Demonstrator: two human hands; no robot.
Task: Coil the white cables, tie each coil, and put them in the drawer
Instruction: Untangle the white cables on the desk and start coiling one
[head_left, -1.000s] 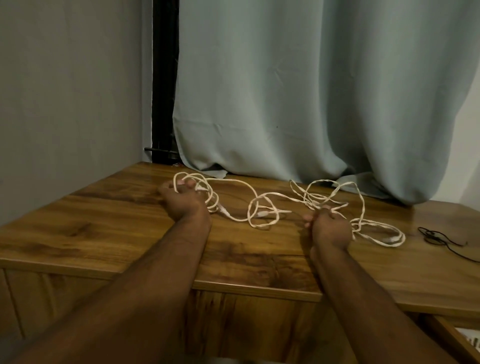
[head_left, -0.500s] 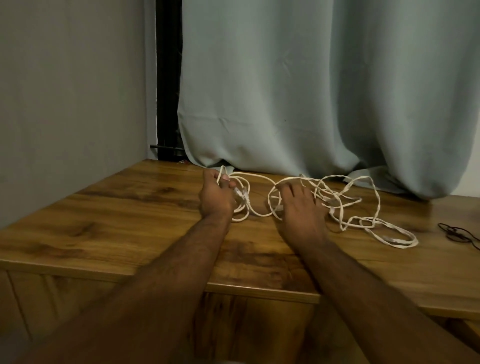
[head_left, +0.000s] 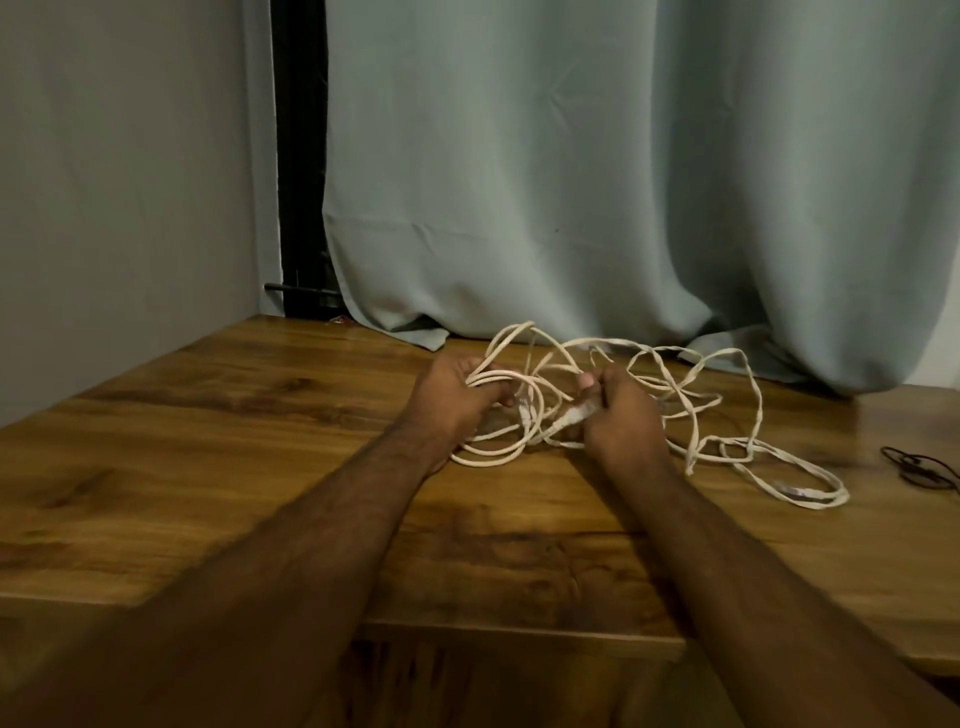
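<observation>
Hands (head_left: 535, 405) clenched around white cables (head_left: 696, 410)

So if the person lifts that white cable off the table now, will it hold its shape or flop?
Likely flop: the white cable sprawls in loose, uneven loops across the wooden table. It looks thin, so probably light. The strands beyond the right hand cross one another, so they may snag; the left hand grips several loops.

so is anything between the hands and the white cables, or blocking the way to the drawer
Nothing is between them: the left hand and right hand already grip the white cables on the wooden table. The drawer is out of view, so that path cannot be judged.
</observation>
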